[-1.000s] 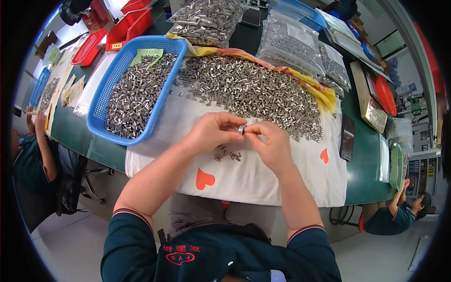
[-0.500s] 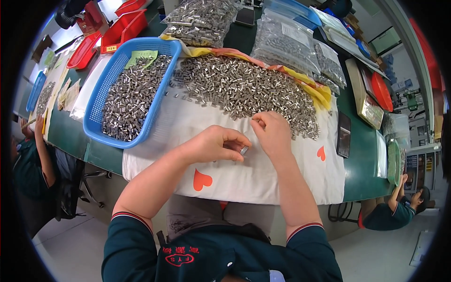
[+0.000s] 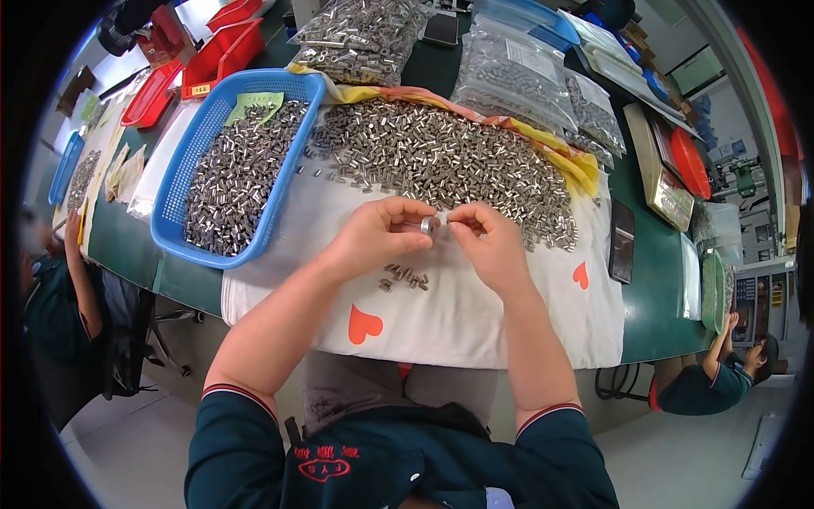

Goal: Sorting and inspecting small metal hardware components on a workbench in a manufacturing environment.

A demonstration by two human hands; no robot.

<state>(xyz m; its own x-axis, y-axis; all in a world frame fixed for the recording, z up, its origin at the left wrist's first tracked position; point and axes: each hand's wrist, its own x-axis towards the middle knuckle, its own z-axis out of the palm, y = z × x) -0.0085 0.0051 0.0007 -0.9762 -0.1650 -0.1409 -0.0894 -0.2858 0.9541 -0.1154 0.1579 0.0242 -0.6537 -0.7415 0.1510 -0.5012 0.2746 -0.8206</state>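
A small metal ring sits pinched between the thumb and fingers of the left hand, just above the white cloth with red hearts; the right hand closes its fingertips on a tiny part right beside the ring — too small to make out. A few loose metal sleeves lie below the hands. Behind them spreads a heap of sleeves, a blue basket with a green label, and clear bags with white labels. Half a second ago the right hand reached into the heap; now both hands meet at the centre.
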